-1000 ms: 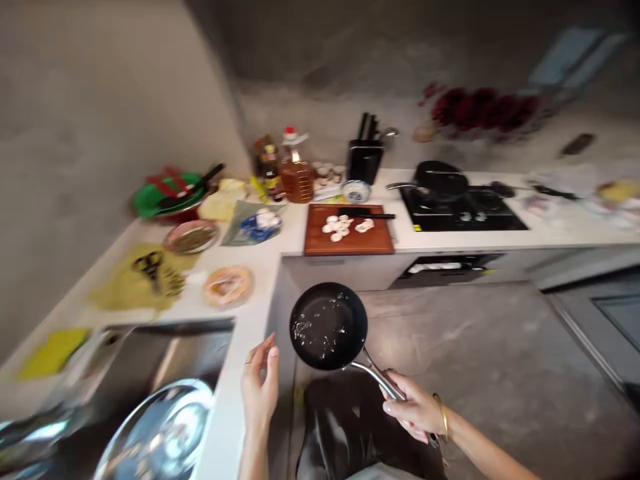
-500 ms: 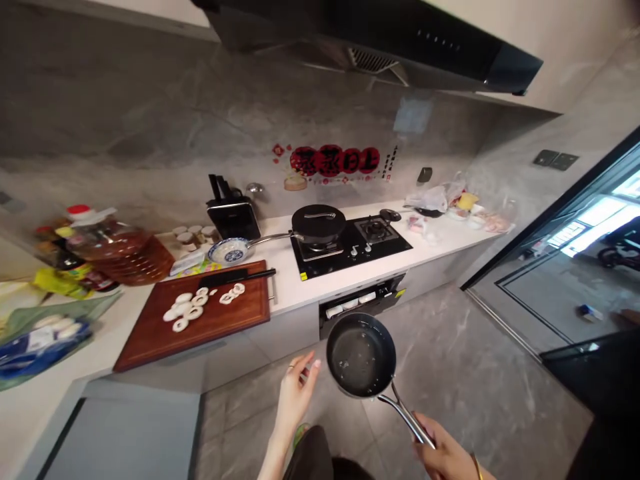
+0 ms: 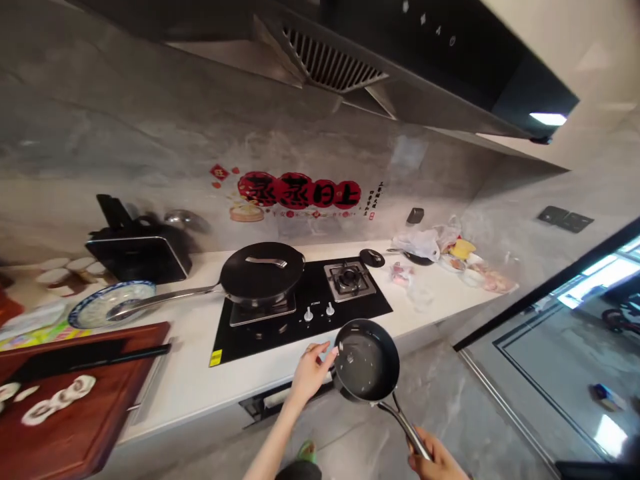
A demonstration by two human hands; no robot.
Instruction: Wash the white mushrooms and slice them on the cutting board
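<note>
Frying pan [image 3: 367, 360], small and black, held up in the air at the near edge of the surface [image 3: 193, 370], in front of the right part of the hob [image 3: 360, 310]. Inside faces up, clear droplets on the bottom. Pan lies far and a bit left of the right hand [image 3: 431, 457], directly right of the left hand [image 3: 311, 370]. Right hand: clamped round the metal handle [image 3: 404, 423], fingers closed on its near end; lower part cut off by the frame. Left hand: empty, loosely curled, thumb and fingers apart, tips right by the pan's left rim; can't tell if they touch it.

On the hob: large pan [image 3: 263, 270] with black lid on the left burner, its long handle [image 3: 170, 298] reaching left over a blue-and-white plate [image 3: 95, 303]. Right burner [image 3: 350, 280] bare, small black round item [image 3: 373, 258] just beyond it. Near left: reddish-brown cutting board [image 3: 115, 413] carrying a black knife [image 3: 75, 357] and pale ring-like slices [image 3: 80, 385]. Knife block [image 3: 140, 257] far left, by the wall. Plastic bags [image 3: 420, 241] at far right of the surface. Range hood [image 3: 425, 67] overhead.
</note>
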